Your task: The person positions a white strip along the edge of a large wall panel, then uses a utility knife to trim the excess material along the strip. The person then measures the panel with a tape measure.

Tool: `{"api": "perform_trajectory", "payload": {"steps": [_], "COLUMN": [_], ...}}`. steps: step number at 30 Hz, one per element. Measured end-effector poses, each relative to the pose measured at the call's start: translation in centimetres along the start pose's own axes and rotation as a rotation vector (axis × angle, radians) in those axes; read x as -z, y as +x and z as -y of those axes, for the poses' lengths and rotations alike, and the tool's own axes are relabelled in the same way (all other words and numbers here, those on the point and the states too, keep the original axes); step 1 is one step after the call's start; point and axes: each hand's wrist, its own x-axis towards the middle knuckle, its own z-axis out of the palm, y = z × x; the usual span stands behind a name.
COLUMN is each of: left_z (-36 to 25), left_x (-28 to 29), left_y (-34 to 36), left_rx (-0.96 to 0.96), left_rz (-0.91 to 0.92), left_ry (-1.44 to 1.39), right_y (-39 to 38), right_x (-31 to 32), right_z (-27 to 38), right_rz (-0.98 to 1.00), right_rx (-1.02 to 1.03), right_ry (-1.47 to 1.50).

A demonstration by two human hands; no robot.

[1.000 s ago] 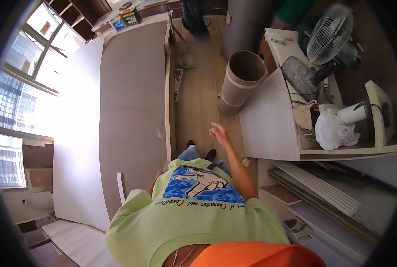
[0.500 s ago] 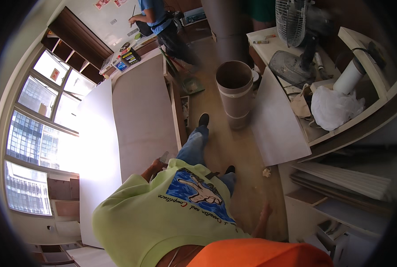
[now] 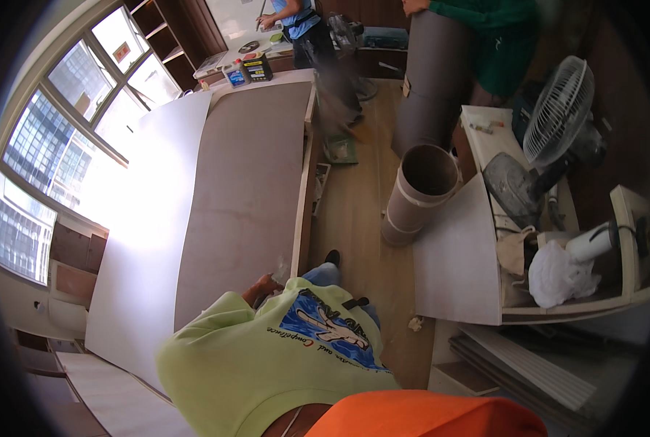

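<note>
My left hand (image 3: 268, 282) is at the near edge of a long brown-surfaced worktop (image 3: 248, 160). Its fingers are closed around a clear, crumpled-looking plastic thing (image 3: 280, 269), whose kind I cannot make out. Whether the hand also touches the worktop is not clear. My right hand is out of view, hidden below my light green shirt or past the frame. A white sheet (image 3: 150, 218) lies along the worktop's left side, under the windows.
Ahead stands a rolled brown tube (image 3: 405, 218); behind it a person in green (image 3: 499, 44) handles a larger brown sheet (image 3: 438, 69). Another person in blue (image 3: 296, 22) is at the back. On the right are a fan (image 3: 558, 116), a leaning pale panel (image 3: 456, 262) and a white plastic bag (image 3: 558, 273).
My view has swung, so the room has shifted right and down. My right hand, visible over the floor before, has left the view. The left hand still holds the clear plastic thing.
</note>
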Motion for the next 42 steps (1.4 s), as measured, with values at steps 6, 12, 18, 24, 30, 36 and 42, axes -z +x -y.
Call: {"api": "perform_trajectory", "payload": {"steps": [6,12,18,24,30,36,42], "left_z": [4.4,10.1,18.2,9.7,-1.4,-8.1,-8.2], "left_x": [0.9,1.9,1.3,10.5,17.8,16.7,12.7], "left_y": [1.7,1.6,5.2,9.7,16.3,22.2,23.5], "left_rx": [0.1,0.224,0.353,0.269,-0.031,0.03,0.1], "left_rz": [-0.104,-0.143,-0.086,-0.077,-0.3,-0.249,-0.139], "left_ry": [-0.285,-0.457,-0.627,-0.473,-0.703,-0.547,-0.866], "right_y": [4.6,6.3,7.6,8.3,9.5,16.5,25.6], "right_x": [3.1,5.3,0.8,-3.3,-6.7,-10.6,-14.7], "right_z": [8.4,15.2,21.2,25.0,25.1,27.1,32.5], "right_rz": [-0.121,-0.271,-0.159,-0.124,-0.1,-0.057,-0.038], "right_rx": [-0.014,-0.068,-0.034,0.011,-0.028,-0.034,-0.034], "right_ry": [-0.165,-0.344,-0.576,-0.718,-0.722,-0.715,-0.652]}}
